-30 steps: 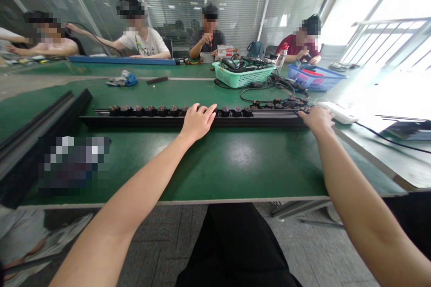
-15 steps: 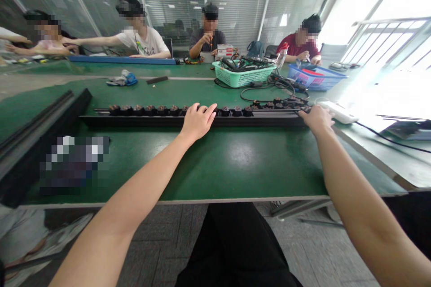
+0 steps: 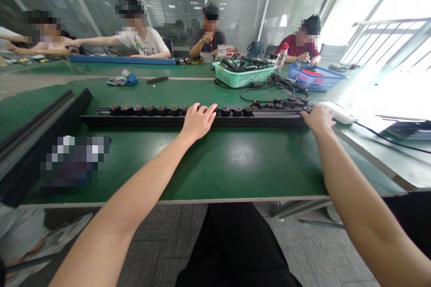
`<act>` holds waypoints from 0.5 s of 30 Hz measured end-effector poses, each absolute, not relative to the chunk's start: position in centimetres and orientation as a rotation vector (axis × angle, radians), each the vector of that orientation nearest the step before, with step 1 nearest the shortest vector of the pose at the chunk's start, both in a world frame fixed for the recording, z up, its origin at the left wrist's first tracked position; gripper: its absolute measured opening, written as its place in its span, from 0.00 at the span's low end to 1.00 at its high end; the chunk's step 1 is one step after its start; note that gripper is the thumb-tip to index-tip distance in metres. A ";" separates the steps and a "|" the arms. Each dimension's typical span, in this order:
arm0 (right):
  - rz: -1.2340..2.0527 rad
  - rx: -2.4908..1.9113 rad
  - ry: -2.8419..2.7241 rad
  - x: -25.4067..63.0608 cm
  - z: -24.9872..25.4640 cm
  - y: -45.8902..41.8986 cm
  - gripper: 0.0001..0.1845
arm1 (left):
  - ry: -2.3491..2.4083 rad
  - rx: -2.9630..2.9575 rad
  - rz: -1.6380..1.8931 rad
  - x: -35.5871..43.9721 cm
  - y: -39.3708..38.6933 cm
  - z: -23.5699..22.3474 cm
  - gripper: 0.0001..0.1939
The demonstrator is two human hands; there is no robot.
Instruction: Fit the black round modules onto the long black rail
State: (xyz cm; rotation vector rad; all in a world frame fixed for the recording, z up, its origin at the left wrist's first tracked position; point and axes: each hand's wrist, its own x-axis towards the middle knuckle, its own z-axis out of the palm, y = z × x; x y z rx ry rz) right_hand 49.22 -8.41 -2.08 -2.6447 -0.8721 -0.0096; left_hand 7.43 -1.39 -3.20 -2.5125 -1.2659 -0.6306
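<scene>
A long black rail (image 3: 161, 121) lies across the green table, with a row of black socket modules (image 3: 150, 110) standing along it. My left hand (image 3: 199, 121) reaches over the rail near its middle, fingers bent over the far side and covering some modules. At the rail's right end, my right hand (image 3: 318, 119) is closed around the end, its fingertips partly hidden. More dark modules (image 3: 279, 104) sit in a cluster just behind the rail, left of my right hand.
Another long black profile (image 3: 43, 130) lies at the left. Behind stand a green basket (image 3: 240, 80) of cables and a blue basket (image 3: 316, 81). A white power strip (image 3: 340, 113) sits beside my right hand. Several people are seated across the table (image 3: 242, 166).
My right hand has shifted very slightly to the right at the rail's end. My left hand stays in the same place on the rail.
</scene>
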 end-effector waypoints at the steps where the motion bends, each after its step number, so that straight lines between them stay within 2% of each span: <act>1: -0.005 -2.645 -0.872 49.2 -2.1 -8.4 0.30 | -1.265 -2.512 -0.632 7.4 -1.4 -3.2 0.27; 11: -0.085 -2.582 -0.885 49.5 -2.4 -8.6 0.22 | -1.247 -2.522 -0.686 7.3 -1.1 -3.5 0.27; 15: -0.110 -2.585 -0.893 49.5 -2.7 -8.6 0.23 | -1.276 -2.531 -0.654 7.4 -1.3 -3.3 0.27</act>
